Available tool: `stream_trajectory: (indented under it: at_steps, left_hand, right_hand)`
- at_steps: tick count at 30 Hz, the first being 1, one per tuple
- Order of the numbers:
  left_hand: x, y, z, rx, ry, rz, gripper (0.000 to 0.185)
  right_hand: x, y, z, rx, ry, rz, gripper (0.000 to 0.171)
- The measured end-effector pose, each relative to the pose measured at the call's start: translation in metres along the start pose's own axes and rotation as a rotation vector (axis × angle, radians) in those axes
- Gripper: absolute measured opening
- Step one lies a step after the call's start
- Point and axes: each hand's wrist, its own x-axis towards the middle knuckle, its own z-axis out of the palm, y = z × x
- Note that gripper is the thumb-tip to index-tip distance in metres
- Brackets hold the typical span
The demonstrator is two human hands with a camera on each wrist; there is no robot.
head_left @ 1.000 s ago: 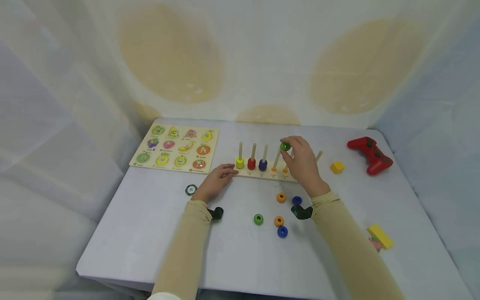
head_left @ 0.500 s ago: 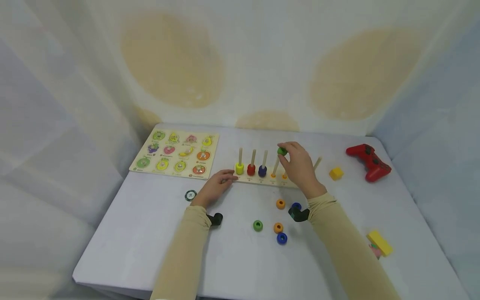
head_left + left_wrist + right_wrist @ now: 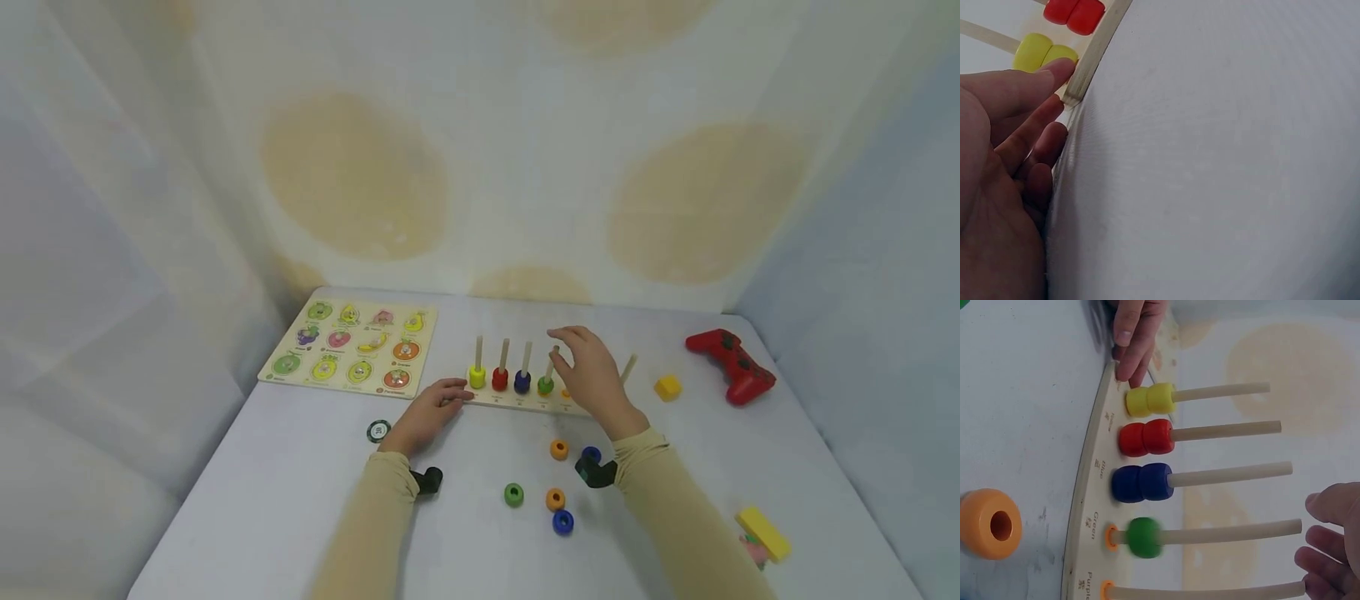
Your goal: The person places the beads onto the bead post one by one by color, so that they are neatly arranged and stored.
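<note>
A wooden peg board [image 3: 532, 404] stands mid-table. Its first pegs carry yellow beads [image 3: 1150, 400], red beads [image 3: 1146, 437] and blue beads [image 3: 1142, 482]. A green bead [image 3: 1144, 537], blurred, is threaded low on the peg marked Green, just above an orange ring at its foot. My right hand [image 3: 596, 375] hovers by the tops of the pegs, fingers apart and holding nothing; it hides part of the board. With extended fingers, my left hand [image 3: 431, 412] touches the board's left end beside the yellow beads.
Loose in front of the board lie a green bead [image 3: 513, 495], orange beads [image 3: 555, 499] and blue beads [image 3: 562, 522]. A fruit puzzle [image 3: 352, 343] and a round chip [image 3: 378, 431] are leftward. Rightward are a yellow cube [image 3: 668, 387], a red game controller [image 3: 731, 367] and a yellow block [image 3: 763, 533].
My right hand has let go of the green bead, which has slid down its peg. The left hand stays at the board's end. The head view has tilted up.
</note>
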Motion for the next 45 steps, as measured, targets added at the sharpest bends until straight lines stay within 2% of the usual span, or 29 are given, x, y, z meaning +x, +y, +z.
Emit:
stream_trajectory:
  at_steps: [5,7,9,14,16,18,21,24,26,29,31,33,35,38,41,45]
  left_hand:
    - [0.0,-0.006,0.002,0.009,-0.003,0.003,0.022]
    - [0.0,-0.007,0.002,0.011,-0.006,0.0,0.023]
    - [0.0,-0.008,0.002,0.014,-0.011,-0.007,0.023]
    - [0.001,-0.007,0.001,0.022,-0.013,0.003,0.023]
    - [0.002,-0.006,0.0,0.019,-0.006,0.012,0.023]
    - [0.002,-0.005,-0.001,0.016,0.001,0.014,0.023]
    - [0.0,-0.005,0.0,0.012,0.001,0.01,0.022]
    - [-0.002,-0.006,0.001,0.016,-0.012,-0.003,0.023]
    - [-0.003,-0.006,0.002,0.015,-0.018,-0.008,0.023]
    - [-0.004,-0.005,0.001,0.022,-0.013,-0.013,0.023]
    - [-0.003,-0.005,0.001,0.021,-0.005,-0.005,0.023]
    - [-0.002,-0.005,0.0,0.021,-0.002,-0.008,0.022]
    - [-0.002,-0.005,0.0,0.018,-0.002,-0.007,0.022]
    - [-0.001,-0.006,0.001,0.009,-0.009,-0.006,0.022]
    - [0.0,-0.005,0.002,0.002,-0.014,-0.007,0.022]
    - [0.0,-0.002,0.001,0.002,-0.007,0.002,0.022]
  right_hand:
    - [-0.013,-0.002,0.003,0.002,0.032,-0.039,0.031]
    - [-0.023,-0.006,0.007,0.005,-0.008,-0.064,0.028]
    - [-0.037,-0.012,0.011,0.0,-0.132,-0.098,0.026]
    - [-0.08,-0.025,0.034,-0.016,-0.63,-0.179,0.036]
    - [-0.095,-0.029,0.045,-0.017,-0.745,-0.204,0.038]
    - [-0.104,-0.031,0.053,-0.03,-0.774,-0.233,0.035]
    - [-0.109,-0.029,0.058,0.013,-0.754,-0.225,0.027]
    - [-0.102,-0.024,0.053,0.126,-0.67,-0.126,0.029]
    - [-0.09,-0.019,0.044,0.194,-0.534,-0.031,0.031]
    - [-0.062,-0.012,0.022,0.222,-0.253,0.07,0.032]
    - [-0.042,-0.008,0.009,0.2,-0.096,0.091,0.031]
    - [-0.024,-0.003,-0.001,0.171,-0.01,0.079,0.031]
    - [-0.01,0.0,-0.007,0.137,0.001,0.065,0.031]
    - [0.001,0.003,-0.008,0.077,-0.045,0.068,0.03]
    - [0.006,0.003,-0.006,0.026,-0.082,0.084,0.03]
    - [0.007,0.001,-0.005,-0.003,-0.087,0.085,0.033]
